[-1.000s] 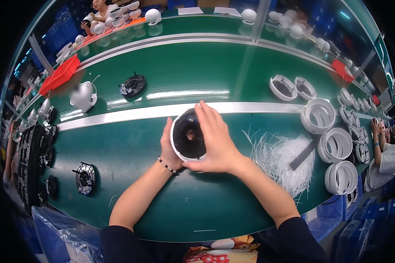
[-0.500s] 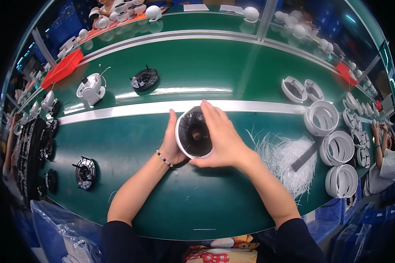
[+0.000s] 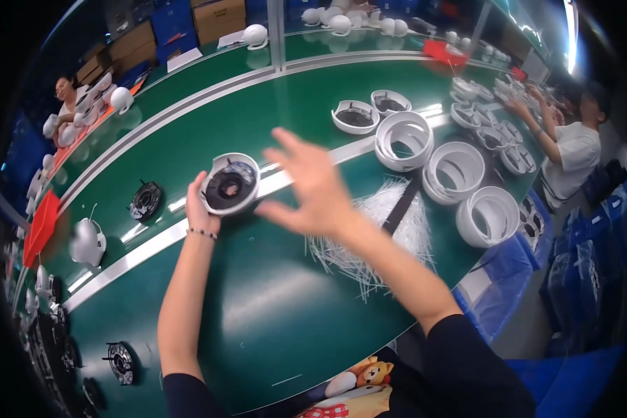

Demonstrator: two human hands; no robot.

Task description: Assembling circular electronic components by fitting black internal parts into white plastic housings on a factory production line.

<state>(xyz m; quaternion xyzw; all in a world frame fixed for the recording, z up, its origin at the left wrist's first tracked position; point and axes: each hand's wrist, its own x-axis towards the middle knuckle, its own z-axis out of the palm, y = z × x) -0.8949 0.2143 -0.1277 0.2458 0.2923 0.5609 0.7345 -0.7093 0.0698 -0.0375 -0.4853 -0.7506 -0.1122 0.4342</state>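
My left hand (image 3: 204, 207) grips a round white housing (image 3: 231, 184) by its left side, above the belt's metal strip. Seated inside the housing is a black ribbed disc with a dark central opening. My right hand (image 3: 313, 182), blurred by motion, is off to the right of the housing with its fingers spread and nothing in them. Nearest to its wrist is a heap of thin, clear-white plastic strips (image 3: 369, 240) with a dark flat bar (image 3: 401, 203) lying on it.
Stacked white rings (image 3: 455, 173) stand right of the heap, with two white shells (image 3: 355, 117) beyond. At left are black discs (image 3: 145, 200), a white domed unit (image 3: 88, 244) and a red tray (image 3: 42, 228). A co-worker (image 3: 571, 150) is at the far right.
My right hand has let go of the housing and moved right, opening. The left hand keeps hold of the housing, now tilted more toward me. The view has swung to the right.
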